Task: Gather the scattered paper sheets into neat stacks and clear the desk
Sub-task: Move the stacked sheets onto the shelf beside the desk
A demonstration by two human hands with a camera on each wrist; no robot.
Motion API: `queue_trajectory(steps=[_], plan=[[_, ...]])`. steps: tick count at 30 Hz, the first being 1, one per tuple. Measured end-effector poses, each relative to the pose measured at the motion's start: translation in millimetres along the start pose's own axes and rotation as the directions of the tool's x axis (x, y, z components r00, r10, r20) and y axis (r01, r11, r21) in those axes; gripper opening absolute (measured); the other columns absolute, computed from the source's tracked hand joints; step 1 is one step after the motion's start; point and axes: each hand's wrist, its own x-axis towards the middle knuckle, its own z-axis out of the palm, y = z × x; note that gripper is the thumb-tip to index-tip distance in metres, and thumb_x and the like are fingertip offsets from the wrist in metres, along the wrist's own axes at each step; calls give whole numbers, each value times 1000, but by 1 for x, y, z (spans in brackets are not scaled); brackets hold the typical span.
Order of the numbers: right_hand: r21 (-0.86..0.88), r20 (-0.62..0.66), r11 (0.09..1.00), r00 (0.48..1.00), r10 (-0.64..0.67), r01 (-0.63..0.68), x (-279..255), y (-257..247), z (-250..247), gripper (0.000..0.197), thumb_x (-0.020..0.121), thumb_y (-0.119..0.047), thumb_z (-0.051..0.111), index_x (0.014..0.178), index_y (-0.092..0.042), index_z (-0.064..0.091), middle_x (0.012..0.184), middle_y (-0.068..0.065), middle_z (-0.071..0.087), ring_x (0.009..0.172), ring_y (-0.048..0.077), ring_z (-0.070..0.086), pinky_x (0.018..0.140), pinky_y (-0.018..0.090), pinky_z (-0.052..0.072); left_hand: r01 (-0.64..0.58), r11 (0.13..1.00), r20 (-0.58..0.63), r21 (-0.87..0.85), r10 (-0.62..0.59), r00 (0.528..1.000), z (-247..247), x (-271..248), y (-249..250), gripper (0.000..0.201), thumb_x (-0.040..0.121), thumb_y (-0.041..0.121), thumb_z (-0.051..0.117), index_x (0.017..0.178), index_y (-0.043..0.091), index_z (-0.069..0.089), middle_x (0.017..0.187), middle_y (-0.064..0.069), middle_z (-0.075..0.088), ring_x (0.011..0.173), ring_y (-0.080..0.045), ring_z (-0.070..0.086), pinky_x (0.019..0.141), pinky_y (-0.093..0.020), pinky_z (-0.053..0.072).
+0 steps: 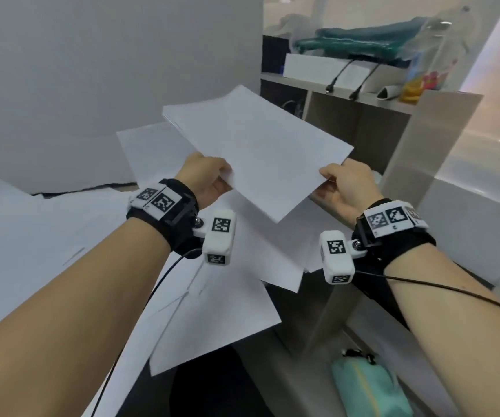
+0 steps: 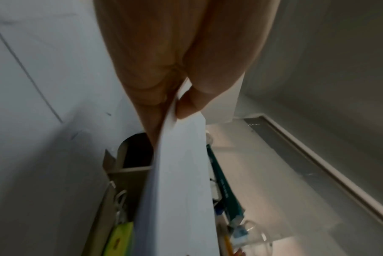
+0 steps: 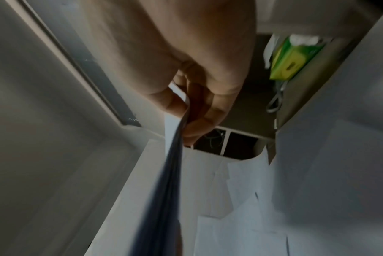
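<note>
A gathered stack of white paper sheets (image 1: 257, 149) is lifted off the desk, tilted, its far corner pointing toward the shelf. My left hand (image 1: 209, 179) pinches its near-left edge, thumb on top. My right hand (image 1: 342, 182) pinches the near-right corner. The left wrist view shows the stack (image 2: 181, 181) edge-on between thumb and fingers; the right wrist view shows the stack (image 3: 164, 190) as a dark edge in the fingers. Several loose sheets (image 1: 212, 296) lie scattered over the desk below, some hanging over its front edge.
A shelf unit (image 1: 363, 121) stands at the right with cables, a white box and teal fabric on top. A grey partition wall (image 1: 92, 70) backs the desk. A mint bag (image 1: 369, 386) lies on the floor. A green tissue pack (image 3: 293, 57) sits in a shelf compartment.
</note>
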Motion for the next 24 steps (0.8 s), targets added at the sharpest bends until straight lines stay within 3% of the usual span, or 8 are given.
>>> queue_trajectory(steps=[3,6,8,11,15,18,21,24], plan=[[20,-156,1000,988,24,-21,14,7,-43,22,88,14,47,86,-5,57,92,15,66,84,29,67,72,42,59,189,967,114,169,-209,971,23,10,-23,15,97,0,59,111,-2,61,120,-22,64,92,-33,71,78,-43,62],[-3,-251,994,962,108,-112,22,25,-78,22,93,9,46,113,2,53,105,17,53,75,21,60,53,23,55,280,794,59,540,-368,928,24,15,-58,57,90,34,74,133,3,55,139,-17,53,127,-36,53,106,-49,44],[68,-306,986,937,168,-154,25,38,-92,41,94,11,43,135,9,44,115,20,54,86,26,64,54,24,56,198,581,36,790,-366,930,22,12,-80,92,73,55,83,141,4,47,143,-10,52,130,-33,51,110,-45,41],[244,-357,959,906,226,-143,26,54,-105,42,89,19,39,129,8,48,130,30,55,104,42,62,58,40,57,17,238,102,971,-479,872,30,-4,-113,120,63,62,86,154,7,30,153,-7,43,139,-30,44,116,-47,37],[276,-362,944,890,278,-182,32,71,-111,53,95,14,35,148,7,28,151,27,37,132,36,50,58,25,56,-131,-159,40,979,-476,878,42,-20,-146,145,57,65,86,160,22,-6,166,-14,2,153,-40,5,119,-60,23],[311,-365,936,889,276,-163,32,78,-115,52,96,12,36,147,7,28,150,26,38,112,31,63,57,22,55,-151,-304,12,941,-414,910,40,-23,-166,139,58,51,91,158,21,-1,163,-14,2,150,-44,2,116,-67,22],[320,-371,937,891,263,-143,32,85,-121,51,96,10,37,146,6,31,148,26,41,77,20,60,60,22,55,-127,-326,17,937,-320,947,36,-27,-171,100,75,29,80,151,14,18,159,-12,12,150,-39,8,118,-65,16],[339,-379,932,889,259,-127,24,89,-123,42,92,12,42,134,6,46,137,28,51,83,25,63,58,28,58,-112,-311,8,944,-316,949,31,-31,-165,78,82,23,73,145,13,29,154,-9,21,148,-36,14,118,-62,19]])
